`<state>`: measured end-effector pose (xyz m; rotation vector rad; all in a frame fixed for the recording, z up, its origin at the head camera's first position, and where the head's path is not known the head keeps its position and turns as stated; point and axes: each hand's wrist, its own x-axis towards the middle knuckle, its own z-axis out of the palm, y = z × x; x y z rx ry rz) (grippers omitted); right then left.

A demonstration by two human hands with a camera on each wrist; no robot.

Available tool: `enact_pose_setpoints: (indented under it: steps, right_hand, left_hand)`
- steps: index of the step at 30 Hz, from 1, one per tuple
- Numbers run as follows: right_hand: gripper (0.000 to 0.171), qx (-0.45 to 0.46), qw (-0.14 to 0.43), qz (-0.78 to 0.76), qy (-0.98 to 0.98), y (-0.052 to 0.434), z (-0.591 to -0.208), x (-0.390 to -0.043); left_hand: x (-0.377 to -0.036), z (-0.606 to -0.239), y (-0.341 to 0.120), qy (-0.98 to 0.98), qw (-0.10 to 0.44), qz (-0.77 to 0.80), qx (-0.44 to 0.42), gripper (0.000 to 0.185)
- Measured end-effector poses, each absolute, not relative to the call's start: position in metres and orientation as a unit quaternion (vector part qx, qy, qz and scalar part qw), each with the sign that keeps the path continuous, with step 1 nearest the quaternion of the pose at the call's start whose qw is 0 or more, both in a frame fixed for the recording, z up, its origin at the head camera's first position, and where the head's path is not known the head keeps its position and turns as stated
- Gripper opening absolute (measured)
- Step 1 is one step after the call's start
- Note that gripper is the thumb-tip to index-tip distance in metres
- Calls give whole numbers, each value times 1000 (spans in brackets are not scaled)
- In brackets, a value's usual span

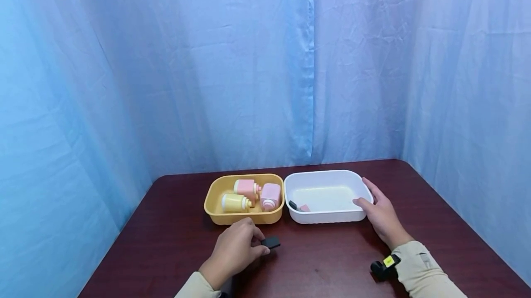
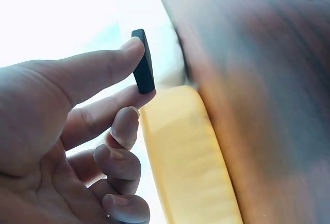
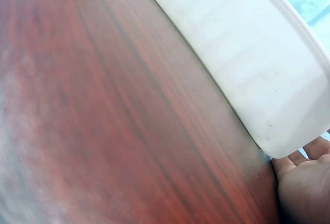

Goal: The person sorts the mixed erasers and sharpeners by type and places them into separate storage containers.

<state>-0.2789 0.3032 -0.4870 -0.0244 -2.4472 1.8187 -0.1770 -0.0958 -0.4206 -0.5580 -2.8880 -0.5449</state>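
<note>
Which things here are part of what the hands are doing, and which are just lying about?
In hand:
left hand pinching a small black piece
right hand touching the white tub, which holds a dark piece and a pink piece

Lying about:
yellow tub with three bottles
blue curtain

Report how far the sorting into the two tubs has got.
Done: two small pieces lie in the white plastic tub. In hand: left hand pinches a flat black block; right hand steadies the tub. Left: three pastel toy bottles remain in the yellow tub.
</note>
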Motion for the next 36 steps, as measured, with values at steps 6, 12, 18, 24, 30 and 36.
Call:
enact_pose_setpoints:
  steps: [6, 12, 18, 24, 30, 36]
  right_hand:
    - [82, -3, 51, 601, -797, 304, -486, -279]
    - [82, -2, 54, 601, -798, 306, -486, -279]
    - [81, -4, 48, 602, -797, 306, -488, -280]
    - [82, -9, 44, 603, -797, 306, -490, -281]
    - [82, -8, 44, 607, -793, 305, -491, -282]
    - [82, -4, 45, 608, -792, 306, -491, -283]
  left_hand:
    - [-181, -415, -88, -960, 84, -185, -192, 20]
    - [-186, -410, -79, -959, 88, -186, -194, 20]
    - [-191, -406, -71, -954, 109, -186, -210, 19]
    - [-195, -402, -62, -952, 110, -190, -215, 18]
    - [-198, -399, -55, -953, 100, -202, -200, 17]
    - [-201, -400, -51, -953, 100, -212, -194, 19]
